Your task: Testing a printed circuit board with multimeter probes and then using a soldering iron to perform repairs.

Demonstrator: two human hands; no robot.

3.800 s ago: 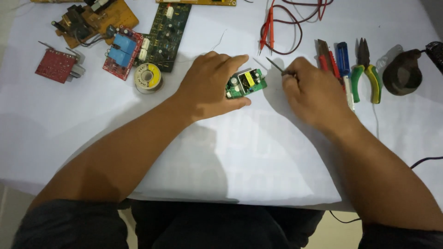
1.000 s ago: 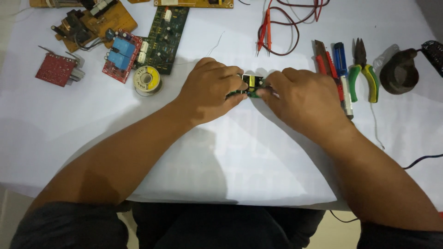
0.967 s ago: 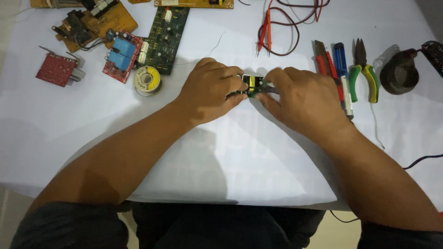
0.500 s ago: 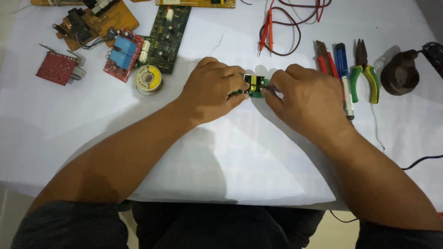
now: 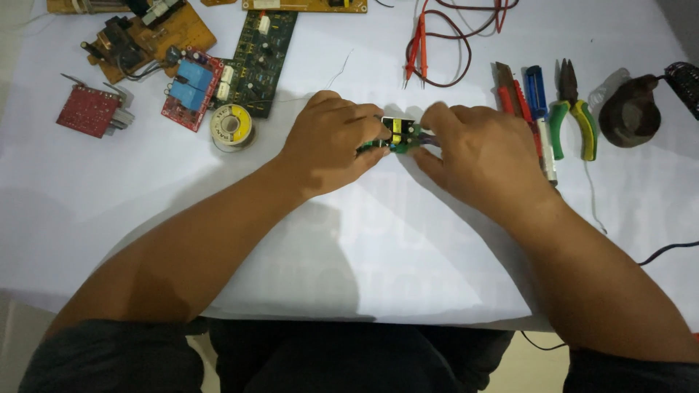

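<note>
I have the small green circuit board (image 5: pixel 398 137) pinched between my left hand (image 5: pixel 331 145) and my right hand (image 5: pixel 480 156), fingers of both closed on its ends, just above the table (image 5: pixel 364 240). I judge the handling is mid-way: it is gripped, nothing set down. It carries a yellow block component. Pliers (image 5: pixel 575 120) lie at three o'clock, a solder spool (image 5: pixel 232 126) at nine.

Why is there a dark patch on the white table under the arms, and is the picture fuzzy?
Head view: the light comes from above, so the arms cast soft grey shadows on the white table. The left hand and right hand look fairly sharp, but the small green circuit board between them is too small to show clearly. The corners look dimmer.
</note>
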